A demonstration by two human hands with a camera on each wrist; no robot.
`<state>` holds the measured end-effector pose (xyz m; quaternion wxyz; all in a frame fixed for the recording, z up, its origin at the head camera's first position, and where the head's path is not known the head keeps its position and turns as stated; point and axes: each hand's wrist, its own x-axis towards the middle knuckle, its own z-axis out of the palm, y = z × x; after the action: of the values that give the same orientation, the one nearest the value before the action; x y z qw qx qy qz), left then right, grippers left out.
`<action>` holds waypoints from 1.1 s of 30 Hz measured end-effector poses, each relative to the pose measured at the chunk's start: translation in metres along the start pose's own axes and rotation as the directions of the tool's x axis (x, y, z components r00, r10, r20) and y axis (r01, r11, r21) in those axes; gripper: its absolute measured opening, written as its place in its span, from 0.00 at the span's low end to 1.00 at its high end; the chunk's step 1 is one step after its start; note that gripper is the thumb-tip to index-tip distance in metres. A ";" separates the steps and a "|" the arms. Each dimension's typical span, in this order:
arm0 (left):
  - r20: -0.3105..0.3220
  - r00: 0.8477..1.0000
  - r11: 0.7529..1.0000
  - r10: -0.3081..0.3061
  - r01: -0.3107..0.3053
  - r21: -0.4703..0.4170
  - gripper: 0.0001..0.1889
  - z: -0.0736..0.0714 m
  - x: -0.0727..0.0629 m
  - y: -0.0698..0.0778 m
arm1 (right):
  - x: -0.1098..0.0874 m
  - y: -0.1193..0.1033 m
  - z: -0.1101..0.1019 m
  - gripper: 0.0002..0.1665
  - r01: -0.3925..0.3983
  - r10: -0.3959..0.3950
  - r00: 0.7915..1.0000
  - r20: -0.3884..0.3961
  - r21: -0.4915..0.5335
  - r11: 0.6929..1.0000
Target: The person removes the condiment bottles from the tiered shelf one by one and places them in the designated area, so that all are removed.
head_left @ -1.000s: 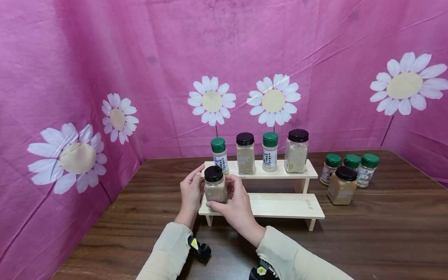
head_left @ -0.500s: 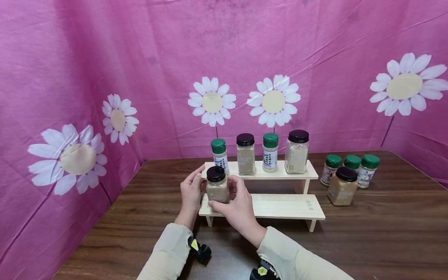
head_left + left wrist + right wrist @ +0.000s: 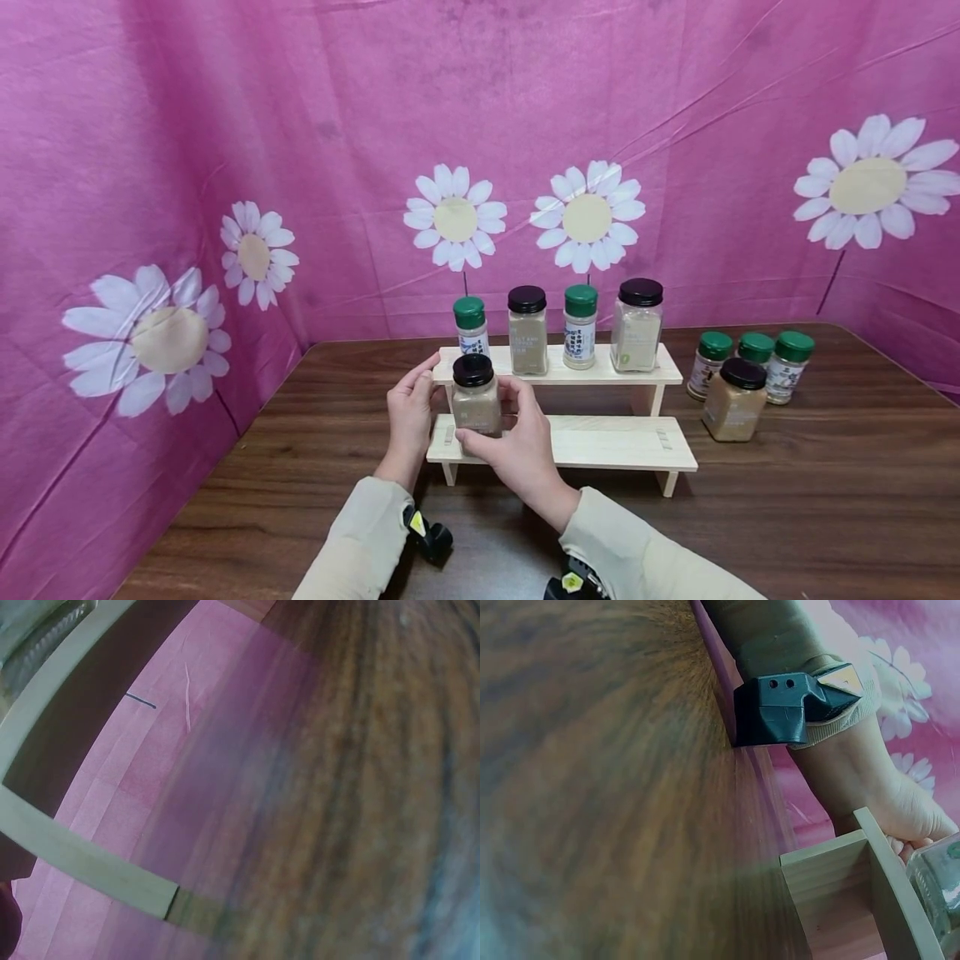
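Observation:
My right hand pinches a squarish glass spice jar with a black lid and tan powder, thumb in front and fingers on its right side. The jar stands upright at the left end of the lower board of a two-step wooden rack; in the right wrist view the glass jar is right by that board. My left hand grips the left end of the rack's upper board, its fingers partly hidden. Close by in the left wrist view are the rack's pale wooden edges.
On the upper board stand two green-capped shakers and two black-lidded jars. To the rack's right, several green-capped shakers and a black-lidded jar stand on the brown table. A pink flowered cloth hangs behind.
My right hand has shifted slightly to the right, carrying the black-lidded spice jar with it. The left hand has stayed at the rack's left end.

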<state>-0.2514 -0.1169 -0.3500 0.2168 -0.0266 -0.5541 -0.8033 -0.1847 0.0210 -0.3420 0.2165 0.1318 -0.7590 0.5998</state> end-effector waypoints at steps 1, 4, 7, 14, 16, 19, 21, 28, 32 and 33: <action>-0.001 1.000 1.000 0.001 -0.001 -0.001 0.18 0.000 0.000 0.000 | 0.000 0.000 0.000 0.43 0.000 0.000 1.000 0.002 0.005 1.000; 0.001 1.000 1.000 0.003 -0.003 -0.009 0.18 0.000 0.000 0.001 | -0.001 -0.002 -0.001 0.43 0.001 -0.001 1.000 0.007 0.024 1.000; 0.009 1.000 1.000 0.003 -0.003 -0.023 0.18 0.000 0.000 0.001 | -0.003 -0.004 -0.003 0.43 0.013 -0.013 1.000 0.005 0.039 0.999; 0.018 1.000 0.999 -0.003 0.004 -0.032 0.18 -0.001 0.001 0.002 | -0.005 -0.006 -0.009 0.43 0.080 -0.080 0.997 -0.018 0.036 0.996; 0.009 1.000 1.000 -0.007 0.007 -0.012 0.18 -0.001 0.001 0.002 | -0.005 -0.004 -0.011 0.43 0.112 -0.111 0.993 -0.023 0.024 0.993; -0.003 1.000 1.000 -0.009 0.010 0.017 0.18 -0.002 0.001 0.001 | -0.004 -0.002 -0.014 0.43 0.153 -0.153 0.988 -0.034 0.007 0.988; -0.006 1.000 0.999 -0.007 0.007 0.035 0.18 -0.002 0.001 0.001 | -0.004 -0.001 -0.017 0.43 0.173 -0.173 0.984 -0.040 -0.009 0.985; -0.002 1.000 0.999 -0.013 0.013 0.036 0.18 -0.002 0.000 0.001 | -0.003 -0.002 -0.027 0.44 0.158 -0.159 0.986 -0.055 -0.036 0.987; 0.005 1.000 0.999 -0.017 0.017 0.044 0.18 -0.002 -0.001 0.001 | -0.004 -0.001 -0.034 0.45 0.139 -0.141 0.988 -0.063 -0.041 0.989; 0.008 1.000 0.999 -0.016 0.015 0.047 0.18 -0.002 0.000 0.001 | -0.004 -0.001 -0.036 0.45 0.133 -0.136 0.989 -0.065 -0.042 0.990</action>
<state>-0.2502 -0.1189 -0.3498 0.2088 -0.0206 -0.5740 -0.7915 -0.1748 0.0556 -0.3358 0.2846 0.1583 -0.7517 0.5735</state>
